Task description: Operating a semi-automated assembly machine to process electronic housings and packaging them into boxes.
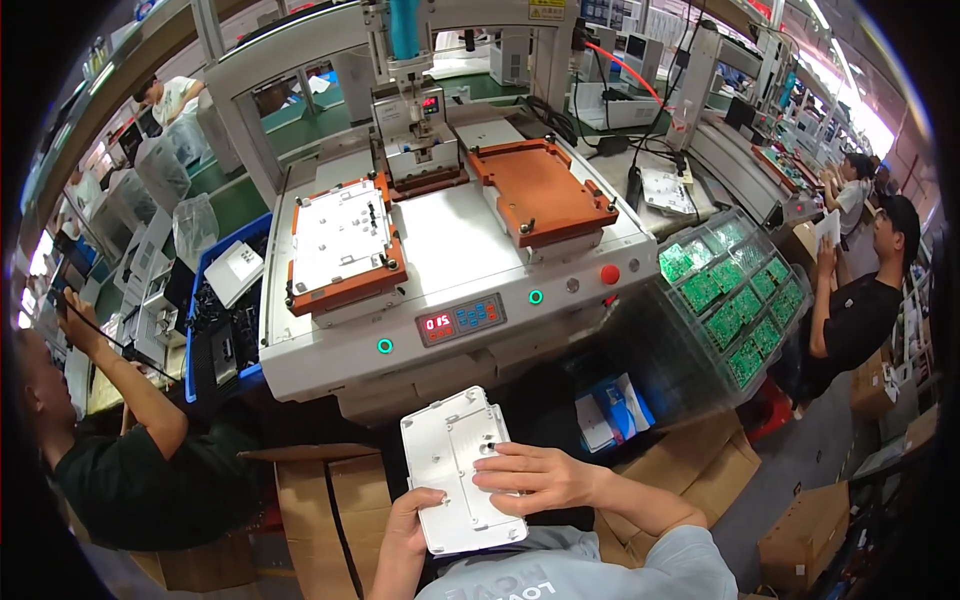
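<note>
In front of my body, a white plastic panel point(450, 450) with ribs, posts and rounded corners is tilted toward me. My left hand point(410, 518) grips its near left edge, with the thumb on the inner face. Across its right edge lies my right hand point(535, 478), its fingers stretched over the inner face and slightly apart. A small black part point(490, 446) sits on the panel beside those fingertips. Whether anything lies under the right fingers is hidden.
A bench machine point(455, 235) stands ahead, with a white panel in its left orange fixture point(345, 285) and a bare right fixture point(545, 190). A blue bin point(190, 375) is left; clear trays of green circuit boards point(735, 300) are right. Cardboard boxes point(315, 500) and people flank me.
</note>
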`<state>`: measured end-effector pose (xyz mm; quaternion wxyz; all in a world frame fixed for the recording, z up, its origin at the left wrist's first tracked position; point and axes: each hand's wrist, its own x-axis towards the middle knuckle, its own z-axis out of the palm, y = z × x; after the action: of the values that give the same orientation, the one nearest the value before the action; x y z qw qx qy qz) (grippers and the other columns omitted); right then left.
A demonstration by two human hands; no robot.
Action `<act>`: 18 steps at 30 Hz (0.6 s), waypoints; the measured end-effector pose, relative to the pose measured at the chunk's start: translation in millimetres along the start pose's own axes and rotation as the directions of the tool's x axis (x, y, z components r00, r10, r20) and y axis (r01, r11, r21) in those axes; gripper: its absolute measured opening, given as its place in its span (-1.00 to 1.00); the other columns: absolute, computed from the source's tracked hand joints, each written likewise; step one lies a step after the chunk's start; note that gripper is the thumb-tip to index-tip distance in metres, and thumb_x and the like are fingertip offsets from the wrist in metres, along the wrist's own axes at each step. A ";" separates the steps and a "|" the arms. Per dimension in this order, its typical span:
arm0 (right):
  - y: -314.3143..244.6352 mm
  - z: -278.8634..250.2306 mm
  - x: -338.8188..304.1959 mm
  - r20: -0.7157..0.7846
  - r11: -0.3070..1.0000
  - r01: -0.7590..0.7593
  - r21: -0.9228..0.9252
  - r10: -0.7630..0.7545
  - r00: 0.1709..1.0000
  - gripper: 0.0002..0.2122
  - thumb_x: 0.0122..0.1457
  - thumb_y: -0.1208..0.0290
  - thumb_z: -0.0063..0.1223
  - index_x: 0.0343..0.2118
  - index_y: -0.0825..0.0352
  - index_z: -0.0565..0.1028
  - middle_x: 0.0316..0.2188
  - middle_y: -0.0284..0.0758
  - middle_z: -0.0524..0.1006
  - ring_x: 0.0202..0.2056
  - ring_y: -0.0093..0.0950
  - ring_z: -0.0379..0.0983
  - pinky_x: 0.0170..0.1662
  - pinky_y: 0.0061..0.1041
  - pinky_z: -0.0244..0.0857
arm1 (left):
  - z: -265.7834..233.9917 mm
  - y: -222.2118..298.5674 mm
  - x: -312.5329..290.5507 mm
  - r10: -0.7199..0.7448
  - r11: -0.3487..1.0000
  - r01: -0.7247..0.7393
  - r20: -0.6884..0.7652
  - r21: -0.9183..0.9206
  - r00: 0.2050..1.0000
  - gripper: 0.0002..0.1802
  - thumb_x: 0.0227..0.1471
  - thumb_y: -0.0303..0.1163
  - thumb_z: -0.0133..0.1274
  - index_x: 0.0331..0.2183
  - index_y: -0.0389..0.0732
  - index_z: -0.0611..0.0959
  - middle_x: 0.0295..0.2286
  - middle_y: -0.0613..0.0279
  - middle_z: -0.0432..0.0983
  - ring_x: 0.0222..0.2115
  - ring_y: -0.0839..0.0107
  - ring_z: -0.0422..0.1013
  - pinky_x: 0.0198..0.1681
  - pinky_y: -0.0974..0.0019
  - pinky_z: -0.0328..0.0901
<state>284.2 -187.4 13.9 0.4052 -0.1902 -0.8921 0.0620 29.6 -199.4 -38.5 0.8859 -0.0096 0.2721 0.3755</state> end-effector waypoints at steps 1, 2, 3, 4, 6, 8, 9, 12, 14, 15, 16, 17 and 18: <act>0.7 1.7 -0.8 0.012 1.000 0.002 -0.001 -0.002 1.000 -0.85 0.02 0.50 0.21 -0.37 0.24 0.44 0.00 -0.27 0.52 0.11 -0.28 0.43 0.22 -0.22 0.32 | 1.5 0.9 -0.8 0.007 1.000 -0.007 0.036 -0.018 0.999 -0.29 -0.16 -0.66 0.07 0.12 -0.45 0.35 -0.03 -0.18 0.46 -0.03 0.01 0.47 0.07 -0.06 0.40; 1.7 3.2 -1.8 0.015 1.000 0.003 0.002 -0.003 1.000 -0.85 0.02 0.50 0.21 -0.38 0.24 0.45 0.00 -0.26 0.52 0.11 -0.27 0.43 0.22 -0.22 0.33 | 2.5 1.4 -1.5 0.014 1.000 -0.013 -0.029 0.009 0.999 -0.30 -0.14 -0.66 0.07 0.12 -0.45 0.35 -0.03 -0.17 0.46 -0.03 0.01 0.47 0.07 -0.05 0.40; 1.9 4.6 -2.9 0.015 1.000 -0.010 0.012 0.010 1.000 -0.85 0.02 0.51 0.22 -0.38 0.24 0.45 0.00 -0.25 0.52 0.11 -0.27 0.43 0.21 -0.22 0.33 | 2.8 1.8 -1.8 0.023 0.999 -0.022 -0.050 0.024 0.998 -0.31 -0.13 -0.66 0.08 0.12 -0.45 0.35 -0.03 -0.16 0.46 -0.03 0.01 0.47 0.07 -0.04 0.40; 2.4 5.6 -3.9 0.021 1.000 -0.001 0.003 0.001 1.000 -0.86 0.02 0.51 0.22 -0.38 0.24 0.46 0.00 -0.25 0.52 0.11 -0.27 0.43 0.21 -0.21 0.34 | 2.9 1.5 -2.1 0.033 0.999 -0.030 -0.073 0.037 0.997 -0.32 -0.11 -0.66 0.08 0.13 -0.44 0.35 -0.03 -0.16 0.47 -0.04 0.01 0.47 0.08 -0.04 0.40; 4.1 6.2 -4.8 0.028 1.000 -0.007 -0.003 0.007 1.000 -0.86 0.02 0.51 0.22 -0.39 0.24 0.46 0.01 -0.24 0.52 0.12 -0.27 0.43 0.20 -0.21 0.35 | 3.2 1.7 -2.9 0.058 0.997 -0.056 -0.044 0.057 0.997 -0.34 -0.07 -0.65 0.09 0.13 -0.43 0.36 -0.03 -0.12 0.47 -0.04 0.03 0.48 0.09 -0.01 0.39; 5.9 3.4 -4.3 -0.023 0.999 -0.042 0.002 0.042 0.999 -0.79 -0.01 0.55 0.24 -0.27 0.26 0.53 0.01 -0.18 0.51 0.11 -0.17 0.42 0.16 -0.20 0.37 | 6.0 1.3 -1.5 0.112 0.992 -0.111 -0.015 0.055 0.994 -0.34 -0.07 -0.66 0.09 0.13 -0.43 0.36 -0.03 -0.11 0.48 -0.03 0.04 0.48 0.09 0.00 0.38; 7.3 1.1 -3.0 -0.069 0.997 -0.071 -0.005 0.071 0.995 -0.75 -0.02 0.57 0.24 -0.23 0.27 0.54 0.02 -0.15 0.51 0.10 -0.14 0.42 0.15 -0.20 0.37 | 8.6 1.7 -1.7 0.169 0.983 -0.170 0.019 0.077 0.985 -0.35 -0.08 -0.65 0.11 0.11 -0.42 0.37 -0.04 -0.07 0.48 -0.04 0.07 0.48 0.07 0.04 0.40; 5.9 -8.1 2.1 -0.194 0.915 -0.369 0.164 0.397 0.897 -0.61 0.13 0.61 0.14 0.06 0.38 0.44 0.03 -0.02 0.48 0.05 -0.08 0.46 0.10 -0.29 0.35 | 20.2 7.1 0.1 0.330 0.934 -0.323 -0.020 0.152 0.944 -0.37 -0.09 -0.63 0.14 0.08 -0.41 0.39 -0.06 -0.04 0.49 -0.07 0.12 0.49 0.04 0.09 0.41; -2.0 -15.5 4.3 0.113 0.450 -0.662 0.600 0.771 0.626 -0.64 0.25 0.55 0.04 0.10 0.47 0.35 0.01 -0.10 0.49 0.00 -0.34 0.48 0.09 -0.40 0.32 | 29.1 10.2 0.7 0.396 0.874 -0.382 0.015 0.300 0.918 -0.37 -0.10 -0.59 0.19 0.06 -0.39 0.41 -0.08 0.00 0.49 -0.10 0.20 0.50 0.01 0.16 0.41; -3.6 -16.2 6.9 0.216 0.378 -0.711 0.593 0.776 0.593 -0.63 0.28 0.51 0.02 0.12 0.47 0.31 0.00 -0.15 0.49 0.00 -0.43 0.46 0.09 -0.43 0.31 | 33.6 11.2 1.5 0.391 0.859 -0.376 0.029 0.348 0.920 -0.37 -0.09 -0.58 0.20 0.06 -0.38 0.41 -0.08 0.00 0.49 -0.10 0.22 0.50 0.01 0.17 0.41; -5.3 -17.0 9.3 0.307 0.317 -0.747 0.584 0.766 0.565 -0.61 0.31 0.46 0.00 0.15 0.46 0.28 0.00 -0.21 0.50 0.00 -0.52 0.44 0.08 -0.46 0.31 | 38.0 11.4 2.7 0.385 0.840 -0.369 0.042 0.397 0.922 -0.36 -0.09 -0.58 0.21 0.07 -0.38 0.40 -0.08 0.00 0.49 -0.09 0.23 0.49 0.01 0.18 0.41; -8.1 -16.7 12.1 0.326 0.210 -0.752 0.625 0.805 0.496 -0.64 0.32 0.43 0.00 0.12 0.45 0.32 -0.04 -0.30 0.50 -0.04 -0.59 0.43 0.05 -0.53 0.31 | 42.7 10.8 5.5 0.373 0.836 -0.360 0.053 0.413 0.926 -0.36 -0.09 -0.57 0.21 0.07 -0.37 0.40 -0.08 0.01 0.49 -0.09 0.24 0.49 0.01 0.18 0.40; -6.9 -19.3 14.5 0.307 0.193 -0.736 0.648 0.819 0.485 -0.64 0.33 0.42 0.00 0.12 0.44 0.32 -0.06 -0.32 0.50 -0.06 -0.61 0.43 0.03 -0.55 0.31 | 47.4 9.6 9.1 0.358 0.832 -0.350 0.065 0.431 0.931 -0.36 -0.08 -0.56 0.21 0.08 -0.37 0.40 -0.08 0.01 0.49 -0.08 0.25 0.49 0.02 0.19 0.40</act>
<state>287.9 -189.0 38.6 0.4020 -0.4438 -0.5456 0.5863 50.9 -176.1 -0.7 0.7780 0.2354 0.3542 0.4625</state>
